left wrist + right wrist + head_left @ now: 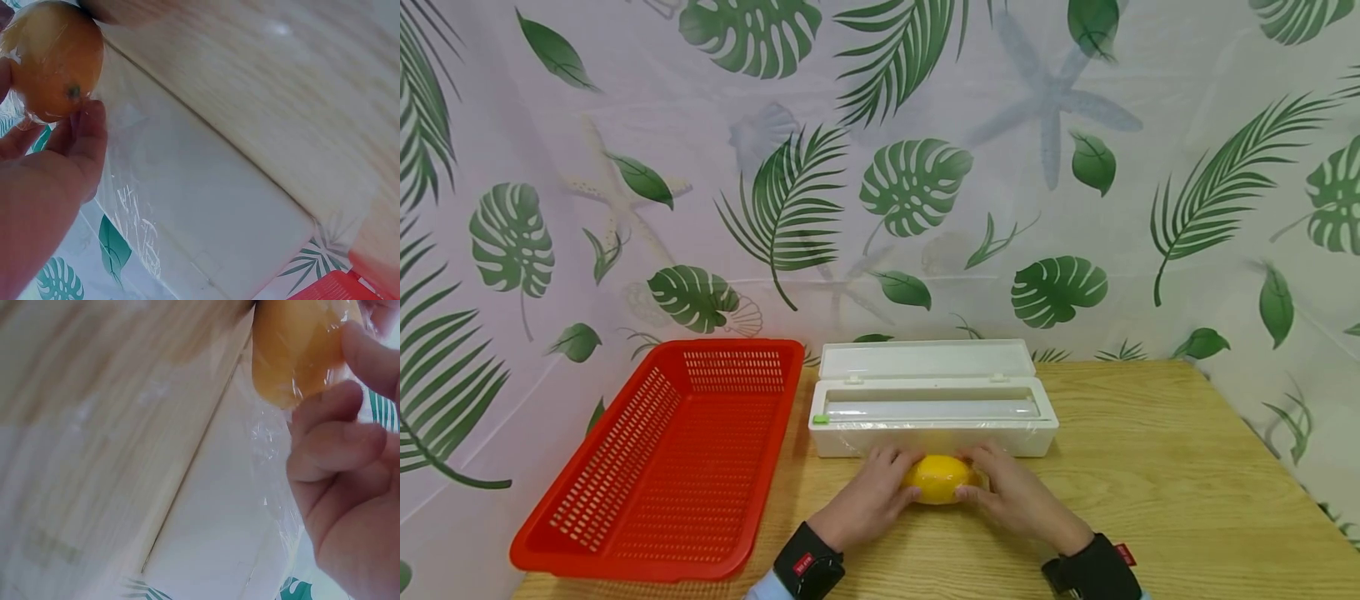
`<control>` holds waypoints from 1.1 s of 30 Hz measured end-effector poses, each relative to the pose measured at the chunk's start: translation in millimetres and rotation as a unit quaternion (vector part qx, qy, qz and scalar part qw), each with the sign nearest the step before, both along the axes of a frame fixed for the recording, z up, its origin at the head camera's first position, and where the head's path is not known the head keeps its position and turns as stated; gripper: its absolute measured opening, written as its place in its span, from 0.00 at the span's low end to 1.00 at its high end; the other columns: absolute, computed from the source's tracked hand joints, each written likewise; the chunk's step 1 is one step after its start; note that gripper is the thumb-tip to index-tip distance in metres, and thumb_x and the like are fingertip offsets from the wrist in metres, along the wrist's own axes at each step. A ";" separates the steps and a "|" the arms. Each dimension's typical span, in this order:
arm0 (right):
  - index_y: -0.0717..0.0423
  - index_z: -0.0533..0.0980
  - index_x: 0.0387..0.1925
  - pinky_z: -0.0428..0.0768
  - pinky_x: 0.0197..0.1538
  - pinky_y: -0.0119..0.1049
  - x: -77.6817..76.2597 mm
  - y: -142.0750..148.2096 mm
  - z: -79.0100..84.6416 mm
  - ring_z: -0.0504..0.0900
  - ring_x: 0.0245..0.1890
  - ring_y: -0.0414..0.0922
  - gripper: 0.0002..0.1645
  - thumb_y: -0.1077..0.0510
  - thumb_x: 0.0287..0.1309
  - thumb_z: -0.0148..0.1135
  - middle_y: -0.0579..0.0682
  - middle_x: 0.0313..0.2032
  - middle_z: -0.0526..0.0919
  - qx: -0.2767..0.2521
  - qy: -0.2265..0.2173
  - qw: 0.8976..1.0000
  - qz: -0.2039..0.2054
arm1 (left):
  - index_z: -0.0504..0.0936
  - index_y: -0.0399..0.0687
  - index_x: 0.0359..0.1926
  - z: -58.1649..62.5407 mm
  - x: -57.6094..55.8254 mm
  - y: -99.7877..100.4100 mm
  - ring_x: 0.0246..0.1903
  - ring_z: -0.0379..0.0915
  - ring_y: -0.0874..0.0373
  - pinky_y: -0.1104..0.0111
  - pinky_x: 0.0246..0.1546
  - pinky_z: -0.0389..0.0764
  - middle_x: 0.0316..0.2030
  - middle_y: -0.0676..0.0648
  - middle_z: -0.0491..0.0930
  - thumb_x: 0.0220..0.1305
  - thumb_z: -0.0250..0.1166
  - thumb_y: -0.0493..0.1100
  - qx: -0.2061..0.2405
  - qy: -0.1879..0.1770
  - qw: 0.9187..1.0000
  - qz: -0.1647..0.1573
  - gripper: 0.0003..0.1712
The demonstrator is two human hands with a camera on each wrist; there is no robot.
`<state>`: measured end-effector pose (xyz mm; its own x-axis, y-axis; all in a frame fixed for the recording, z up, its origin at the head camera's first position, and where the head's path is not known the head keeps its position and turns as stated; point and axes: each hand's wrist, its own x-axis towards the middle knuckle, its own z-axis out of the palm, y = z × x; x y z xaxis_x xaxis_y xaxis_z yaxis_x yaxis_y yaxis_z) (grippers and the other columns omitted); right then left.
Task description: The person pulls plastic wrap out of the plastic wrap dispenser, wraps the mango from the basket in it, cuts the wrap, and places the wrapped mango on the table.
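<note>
A yellow oval fruit (939,479), shaped like a lemon, is held between both hands just in front of the white cling film dispenser (934,440). My left hand (877,492) grips its left end, fingers at the far side and thumb nearer me. On the opposite end, my right hand (1011,492) holds it with curled fingers and thumb. Shiny clear cling film (265,447) lies over the fruit and runs along the dispenser's front. In the left wrist view the fruit's dark stem spot (74,91) shows through the film.
The dispenser's lid (927,360) stands open at the back, with the film roll (932,409) inside and a green slider (821,419) at the left end. To the left sits a red plastic basket (688,475). Under everything is a wooden table (1157,483), backed by a leaf-print cloth (970,250).
</note>
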<state>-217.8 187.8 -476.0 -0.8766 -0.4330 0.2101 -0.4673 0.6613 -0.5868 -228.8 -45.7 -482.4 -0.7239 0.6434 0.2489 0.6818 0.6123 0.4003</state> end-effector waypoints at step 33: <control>0.56 0.64 0.37 0.77 0.42 0.52 -3.8 -2.6 -1.8 0.76 0.42 0.50 0.21 0.58 0.47 0.67 0.54 0.35 0.75 -0.097 0.000 0.994 -0.058 | 0.60 0.41 0.59 0.5 -3.4 -1.8 0.53 0.63 0.56 0.57 0.56 0.69 0.54 0.39 0.68 0.58 0.63 0.41 0.104 -0.131 0.985 0.041 0.31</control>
<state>-221.6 185.2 -477.7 -0.9183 -0.2807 0.2791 -0.3942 0.5851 -0.7087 -232.3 -47.5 -481.8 -0.8287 0.5342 0.1672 0.4899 0.5475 0.6784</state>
